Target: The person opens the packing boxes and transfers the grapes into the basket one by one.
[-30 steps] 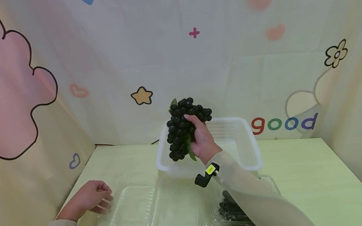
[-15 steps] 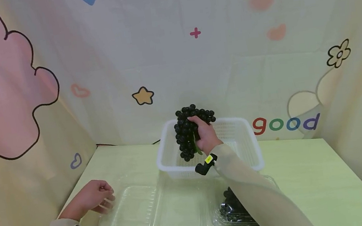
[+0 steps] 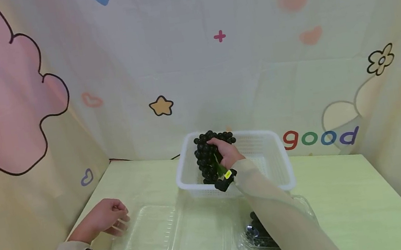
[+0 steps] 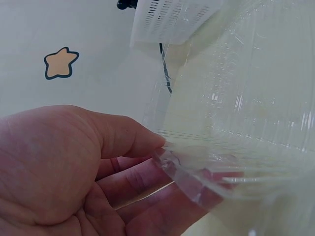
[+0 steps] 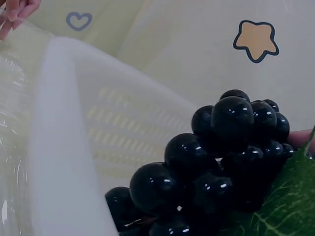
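A bunch of dark grapes [image 3: 205,158] with a green leaf [image 5: 283,196] is gripped by my right hand [image 3: 227,152], whose thumb lies over the top. The grapes are at the left part of a white perforated basket [image 3: 191,186], partly below its rim; whether they touch its bottom is hidden. My left hand [image 3: 105,217] pinches the edge of a clear plastic clamshell container [image 4: 189,182] between thumb and fingers. This container lies unfolded on the table in the head view, its two halves side by side.
Another clear container [image 3: 304,204] with dark grapes inside stands under my right forearm, partly hidden. The pale table [image 3: 354,206] meets printed curtains [image 3: 191,58] at the back and both sides.
My right hand has lowered the grapes from above the basket to the level of its rim. My left hand stays at the clamshell's edge. The head view has shifted slightly.
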`<state>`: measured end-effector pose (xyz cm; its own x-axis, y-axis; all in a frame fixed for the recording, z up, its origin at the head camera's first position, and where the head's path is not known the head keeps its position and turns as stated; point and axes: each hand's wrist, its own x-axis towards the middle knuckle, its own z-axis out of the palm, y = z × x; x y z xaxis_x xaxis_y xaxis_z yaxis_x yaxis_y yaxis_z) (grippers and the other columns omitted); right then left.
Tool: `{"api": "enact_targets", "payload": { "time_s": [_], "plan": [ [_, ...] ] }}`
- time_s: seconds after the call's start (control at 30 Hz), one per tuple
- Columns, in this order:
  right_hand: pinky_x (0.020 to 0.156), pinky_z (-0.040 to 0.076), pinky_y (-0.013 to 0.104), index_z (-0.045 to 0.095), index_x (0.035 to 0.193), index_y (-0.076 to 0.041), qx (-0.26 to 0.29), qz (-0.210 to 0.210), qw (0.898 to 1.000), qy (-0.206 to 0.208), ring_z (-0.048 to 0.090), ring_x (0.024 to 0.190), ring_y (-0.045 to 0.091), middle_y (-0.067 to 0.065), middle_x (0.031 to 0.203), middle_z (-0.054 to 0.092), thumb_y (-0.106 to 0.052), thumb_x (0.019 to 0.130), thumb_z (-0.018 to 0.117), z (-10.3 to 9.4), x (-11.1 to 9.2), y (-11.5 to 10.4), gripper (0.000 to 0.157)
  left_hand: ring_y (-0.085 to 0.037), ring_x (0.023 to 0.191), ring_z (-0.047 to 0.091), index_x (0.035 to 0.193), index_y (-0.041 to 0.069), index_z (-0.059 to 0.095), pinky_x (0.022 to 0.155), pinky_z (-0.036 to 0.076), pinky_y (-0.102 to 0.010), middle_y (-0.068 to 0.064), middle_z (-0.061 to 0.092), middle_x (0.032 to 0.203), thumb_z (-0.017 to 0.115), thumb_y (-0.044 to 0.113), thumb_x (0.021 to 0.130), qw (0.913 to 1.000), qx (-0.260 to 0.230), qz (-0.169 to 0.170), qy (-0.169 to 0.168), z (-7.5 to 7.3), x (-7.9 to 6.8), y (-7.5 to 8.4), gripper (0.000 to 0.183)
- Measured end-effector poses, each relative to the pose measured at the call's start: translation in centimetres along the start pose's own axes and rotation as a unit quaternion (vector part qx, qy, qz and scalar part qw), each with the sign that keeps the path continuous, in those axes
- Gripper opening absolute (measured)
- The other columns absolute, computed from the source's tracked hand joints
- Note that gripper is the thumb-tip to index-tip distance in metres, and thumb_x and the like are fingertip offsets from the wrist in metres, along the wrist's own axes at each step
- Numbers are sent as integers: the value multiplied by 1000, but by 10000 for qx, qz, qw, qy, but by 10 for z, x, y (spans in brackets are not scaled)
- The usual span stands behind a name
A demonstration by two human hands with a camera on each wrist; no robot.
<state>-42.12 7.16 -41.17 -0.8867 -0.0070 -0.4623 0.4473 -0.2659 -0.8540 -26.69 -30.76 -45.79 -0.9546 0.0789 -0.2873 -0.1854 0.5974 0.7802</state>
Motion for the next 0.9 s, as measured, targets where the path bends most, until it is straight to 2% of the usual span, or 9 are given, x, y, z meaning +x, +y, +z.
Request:
{"api": "enact_targets", "payload": {
  "time_s": [0.13, 0.27, 0.33, 0.47, 0.6, 0.73, 0.9],
  "plan": [
    [124, 33, 48, 29, 158, -3, -292, 220, 9993, -46, 35, 148, 30, 13, 166, 28, -26, 88, 78, 0, 5, 1, 89, -23, 77, 71, 103, -4, 61, 65, 63, -39, -18, 73, 100, 57, 6, 100, 10000, 30, -39, 23, 0, -1, 2, 12],
    [128, 26, 44, 11, 162, 0, -755, 239, 9967, -189, 20, 157, 30, 15, 172, 11, -25, 92, 74, -1, 11, 3, 98, -23, 77, 71, 103, -4, 61, 65, 63, -39, -18, 73, 101, 54, 5, 101, 10000, 31, -68, 39, 1, -1, 2, 12],
    [128, 24, 44, 8, 162, 1, -997, 239, 9944, -261, 15, 158, 31, 16, 172, 7, -24, 93, 72, -2, 14, 5, 98, -23, 77, 71, 104, -5, 61, 65, 63, -39, -18, 73, 101, 54, 5, 102, 10000, 38, -61, 31, 1, -1, 2, 13],
    [129, 22, 46, 15, 161, 3, -1559, 155, 9873, -249, 15, 158, 33, 18, 172, 8, -25, 92, 74, -4, 21, 9, 96, -23, 76, 70, 103, -4, 61, 65, 63, -38, -17, 73, 100, 53, 5, 102, 10000, 33, -81, 40, 1, 0, 1, 12],
    [128, 23, 46, 23, 159, 6, -1897, 63, 9817, -136, 20, 157, 34, 20, 170, 14, -24, 90, 75, -5, 26, 12, 91, -23, 76, 71, 103, -5, 61, 64, 63, -38, -17, 73, 99, 55, 5, 100, 10000, -28, -60, 48, 1, -1, 2, 11],
    [128, 22, 48, 26, 158, 6, -2245, 1, 9744, -137, 20, 156, 37, 22, 169, 16, -25, 92, 74, -8, 27, 13, 88, -24, 76, 71, 104, -6, 60, 64, 63, -38, -18, 73, 99, 57, 5, 100, 10000, -19, -62, 41, 1, -2, 4, 12],
    [128, 20, 50, 44, 152, 1, -2646, 25, 9629, -532, 17, 157, 40, 20, 170, 15, -23, 99, 66, -10, 23, 10, 62, -23, 77, 71, 104, -5, 60, 65, 64, -38, -17, 73, 100, 58, 7, 101, 9999, 51, -112, 52, 1, -1, 4, 13]
  ]
}}
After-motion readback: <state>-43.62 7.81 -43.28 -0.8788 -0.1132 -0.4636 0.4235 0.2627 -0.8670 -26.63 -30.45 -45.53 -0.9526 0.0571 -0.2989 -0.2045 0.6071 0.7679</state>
